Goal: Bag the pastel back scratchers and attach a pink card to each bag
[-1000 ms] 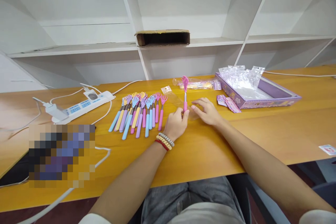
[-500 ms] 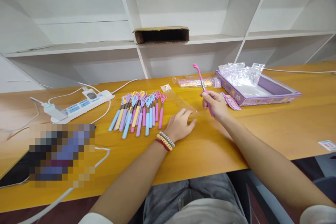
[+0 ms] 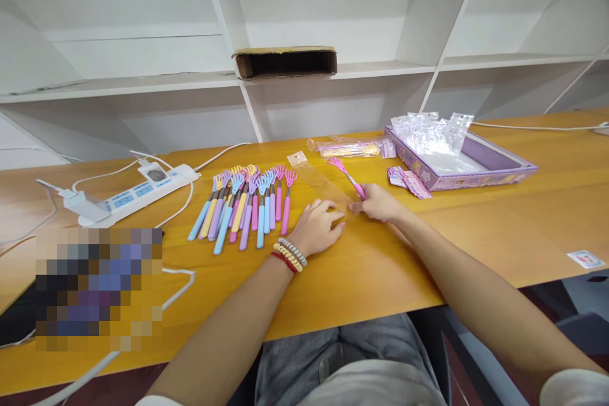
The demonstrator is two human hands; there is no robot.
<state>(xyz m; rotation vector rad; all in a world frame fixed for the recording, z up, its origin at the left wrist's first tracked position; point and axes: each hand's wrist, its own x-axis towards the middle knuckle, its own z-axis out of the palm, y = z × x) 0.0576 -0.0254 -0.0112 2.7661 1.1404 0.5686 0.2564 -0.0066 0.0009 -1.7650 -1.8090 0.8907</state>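
Noted in the right hand [image 3: 378,202]: pink scratcher [image 3: 359,189], pinched by the handle between thumb and fingers, clawed end raised and slanting away toward the far left. Noted for the left hand [image 3: 316,228]: fingers loosely curved, slightly parted, thumb held apart, palm toward the table [image 3: 380,279]. Recorded between both sets of fingertips: near end of a clear bag [image 3: 318,180], lying flat, with white header at the far end; exact grip on its edge not possible to tell. Found on the left wrist, behind the fingers: bracelets [image 3: 289,255] in grey, cream and red.

Logged just left of the left fingers: pile of scratchers [image 3: 242,206] with blue, yellow, purple and pink handles, clawed ends pointing away. Beyond the fingers of both hands: filled clear packet [image 3: 352,150], yellow pieces visible inside. Just beyond and right of the right fingers: pink and purple cards [image 3: 415,183], overlapping. Farther right: purple box [image 3: 480,183], with empty-looking clear bags [image 3: 428,136] heaped at its left side.

Well left of the left fingers: white power strip [image 3: 137,198] with plugs and cables. Far beyond the fingertips, on the shelf [image 3: 380,68]: open cardboard box [image 3: 285,63].
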